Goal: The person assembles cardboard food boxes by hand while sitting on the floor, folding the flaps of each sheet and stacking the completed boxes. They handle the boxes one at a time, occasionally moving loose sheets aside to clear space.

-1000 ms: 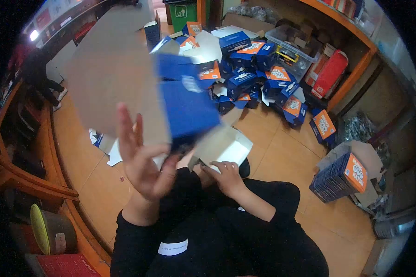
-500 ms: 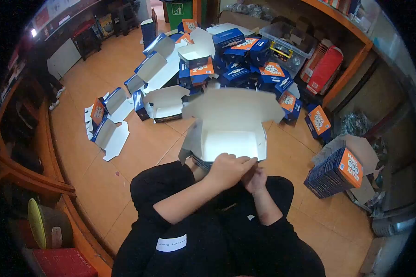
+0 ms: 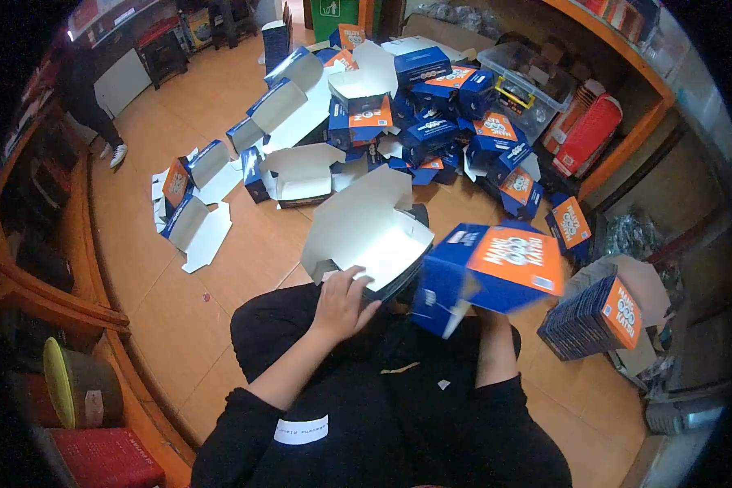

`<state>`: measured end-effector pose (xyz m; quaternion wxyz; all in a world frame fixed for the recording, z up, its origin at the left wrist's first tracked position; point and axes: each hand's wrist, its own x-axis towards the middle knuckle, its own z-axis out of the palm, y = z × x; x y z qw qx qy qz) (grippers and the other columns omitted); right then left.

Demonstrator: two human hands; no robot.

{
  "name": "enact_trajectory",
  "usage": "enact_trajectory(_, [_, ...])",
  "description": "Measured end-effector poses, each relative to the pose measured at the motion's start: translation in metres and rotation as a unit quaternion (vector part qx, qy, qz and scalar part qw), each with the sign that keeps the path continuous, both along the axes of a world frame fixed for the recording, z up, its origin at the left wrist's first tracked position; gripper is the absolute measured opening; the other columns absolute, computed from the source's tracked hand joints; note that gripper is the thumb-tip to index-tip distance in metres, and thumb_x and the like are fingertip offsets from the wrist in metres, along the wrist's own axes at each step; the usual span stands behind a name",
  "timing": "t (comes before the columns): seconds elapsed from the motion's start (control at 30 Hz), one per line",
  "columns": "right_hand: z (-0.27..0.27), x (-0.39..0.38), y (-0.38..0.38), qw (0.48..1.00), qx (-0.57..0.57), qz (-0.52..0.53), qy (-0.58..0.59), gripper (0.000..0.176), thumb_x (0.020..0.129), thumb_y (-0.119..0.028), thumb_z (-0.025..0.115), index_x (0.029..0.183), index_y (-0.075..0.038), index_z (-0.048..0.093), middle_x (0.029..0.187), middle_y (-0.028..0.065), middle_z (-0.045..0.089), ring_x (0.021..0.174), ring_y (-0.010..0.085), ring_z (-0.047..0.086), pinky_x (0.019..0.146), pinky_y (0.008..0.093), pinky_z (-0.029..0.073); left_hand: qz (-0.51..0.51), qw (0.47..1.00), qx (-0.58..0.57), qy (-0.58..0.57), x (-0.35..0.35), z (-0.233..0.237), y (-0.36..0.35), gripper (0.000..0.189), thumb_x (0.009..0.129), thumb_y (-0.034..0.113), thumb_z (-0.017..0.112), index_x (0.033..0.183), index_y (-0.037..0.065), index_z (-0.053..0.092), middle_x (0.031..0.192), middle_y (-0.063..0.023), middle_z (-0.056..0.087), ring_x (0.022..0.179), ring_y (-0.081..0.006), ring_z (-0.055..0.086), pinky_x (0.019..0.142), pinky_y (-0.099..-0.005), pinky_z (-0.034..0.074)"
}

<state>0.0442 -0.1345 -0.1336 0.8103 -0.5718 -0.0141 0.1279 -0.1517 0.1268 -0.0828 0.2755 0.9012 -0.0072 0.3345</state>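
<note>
An opened cardboard food box (image 3: 374, 232), white inside, lies tilted above my lap. My left hand (image 3: 342, 305) rests on its near edge, fingers spread over the rim and thumb apart. To the right is a folded blue-and-orange food box (image 3: 504, 260), printed "Mang Katsu" and slightly blurred. My right hand (image 3: 490, 321) is under this box and holds it from below; the box hides most of its fingers.
Several folded and half-open boxes (image 3: 431, 130) are heaped on the tiled floor ahead. A stack of flat boxes (image 3: 581, 325) stands at right beside an open carton. Wooden shelving (image 3: 98, 309) lines the left. Another person's legs (image 3: 98, 122) show at upper left.
My hands were together at the near edge of an open box; now they are apart. A closed blue-and-orange box is in my right hand, and another opened box lies in front of my left.
</note>
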Motion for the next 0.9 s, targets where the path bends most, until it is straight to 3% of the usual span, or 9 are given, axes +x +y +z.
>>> enact_trajectory(0.07, [0.043, 0.004, 0.011, 0.988, -0.143, -0.005, -0.054, 0.056, 0.086, -0.027, 0.057, 0.133, -0.007, 0.034, 0.121, 0.0173, 0.053, 0.103, 0.0318, 0.057, 0.091, 0.0443, 0.046, 0.055, 0.986, 0.072, 0.140, 0.001, -0.006, 0.005, 0.031, 0.075, 0.030, 0.069, 0.098, 0.012, 0.057, 0.109, -0.0020, 0.053, 0.113, -0.0327, 0.041, 0.092, -0.0428, 0.034])
enact_trajectory(0.17, [0.104, 0.013, 0.046, 0.895, -0.386, 0.104, -0.196, 0.053, 0.084, -0.027, 0.060, 0.129, -0.007, 0.039, 0.116, 0.0190, 0.056, 0.101, 0.0329, 0.059, 0.089, 0.0433, 0.047, -0.028, 0.977, 0.193, 0.083, 0.000, -0.013, 0.006, 0.043, 0.074, 0.032, 0.070, 0.108, 0.011, 0.053, 0.114, -0.0067, 0.052, 0.122, -0.0342, 0.034, 0.095, -0.0454, 0.031])
enact_trajectory(0.33, [0.118, 0.023, 0.121, 0.693, -0.623, 0.219, -0.289, 0.050, 0.079, -0.027, 0.065, 0.121, -0.007, 0.049, 0.108, 0.0219, 0.061, 0.097, 0.0346, 0.061, 0.086, 0.0417, 0.048, -0.074, 0.993, 0.035, 0.083, 0.003, -0.017, 0.007, 0.031, 0.070, 0.013, 0.071, 0.097, 0.005, 0.057, 0.102, -0.0113, 0.057, 0.100, -0.0323, 0.054, 0.082, -0.0408, 0.045])
enact_trajectory(0.43, [0.089, 0.030, 0.132, 0.670, -0.652, 0.178, -0.307, 0.038, 0.077, -0.018, 0.062, 0.111, -0.004, 0.055, 0.092, 0.0212, 0.064, 0.092, 0.0371, 0.062, 0.082, 0.0440, 0.048, -0.114, 0.993, 0.030, -0.002, 0.000, -0.028, 0.019, 0.030, 0.070, 0.011, 0.071, 0.096, 0.004, 0.058, 0.097, -0.0131, 0.058, 0.094, -0.0314, 0.057, 0.081, -0.0402, 0.047])
enact_trajectory(0.57, [0.082, 0.032, 0.133, 0.653, -0.673, 0.178, -0.299, 0.048, 0.076, -0.020, 0.065, 0.117, -0.001, 0.049, 0.108, 0.0224, 0.059, 0.100, 0.0377, 0.058, 0.085, 0.0455, 0.046, -0.031, 0.997, 0.062, -0.043, -0.005, -0.034, 0.022, 0.023, 0.073, 0.015, 0.069, 0.093, 0.010, 0.059, 0.096, -0.0057, 0.058, 0.098, -0.0308, 0.054, 0.084, -0.0412, 0.045])
enact_trajectory(0.63, [0.093, 0.009, 0.135, 0.668, -0.595, 0.005, -0.446, 0.054, 0.076, -0.025, 0.068, 0.121, -0.003, 0.047, 0.111, 0.0214, 0.057, 0.106, 0.0373, 0.054, 0.086, 0.0448, 0.044, -0.010, 0.998, 0.043, -0.048, -0.004, -0.038, 0.024, 0.022, 0.074, 0.018, 0.069, 0.093, 0.011, 0.059, 0.097, -0.0041, 0.058, 0.102, -0.0313, 0.051, 0.086, -0.0426, 0.044])
enact_trajectory(0.77, [0.117, -0.036, 0.114, 0.785, -0.414, 0.201, -0.415, 0.046, 0.075, -0.029, 0.071, 0.111, -0.006, 0.055, 0.103, 0.0129, 0.058, 0.098, 0.0306, 0.053, 0.088, 0.0392, 0.038, -0.063, 0.996, -0.035, -0.052, 0.003, -0.047, 0.026, 0.022, 0.074, 0.015, 0.069, 0.093, 0.010, 0.060, 0.095, -0.0037, 0.058, 0.100, -0.0272, 0.051, 0.086, -0.0400, 0.042])
enact_trajectory(0.83, [0.140, -0.089, 0.120, 0.666, -0.458, 0.254, -0.531, 0.037, 0.072, -0.030, 0.072, 0.099, -0.008, 0.061, 0.100, 0.0095, 0.059, 0.096, 0.0267, 0.053, 0.092, 0.0406, 0.031, -0.077, 0.994, -0.043, -0.061, 0.004, -0.047, 0.027, 0.021, 0.075, 0.013, 0.068, 0.094, 0.009, 0.060, 0.094, -0.0049, 0.058, 0.098, -0.0260, 0.051, 0.086, -0.0390, 0.041])
enact_trajectory(0.9, [0.123, -0.101, 0.115, 0.664, -0.513, 0.238, -0.489, 0.035, 0.070, -0.032, 0.074, 0.094, -0.009, 0.062, 0.097, 0.0086, 0.060, 0.097, 0.0260, 0.052, 0.093, 0.0431, 0.028, -0.088, 0.993, -0.050, -0.058, 0.003, -0.049, 0.025, 0.021, 0.075, 0.013, 0.068, 0.094, 0.008, 0.060, 0.094, -0.0056, 0.057, 0.098, -0.0260, 0.051, 0.086, -0.0390, 0.041])
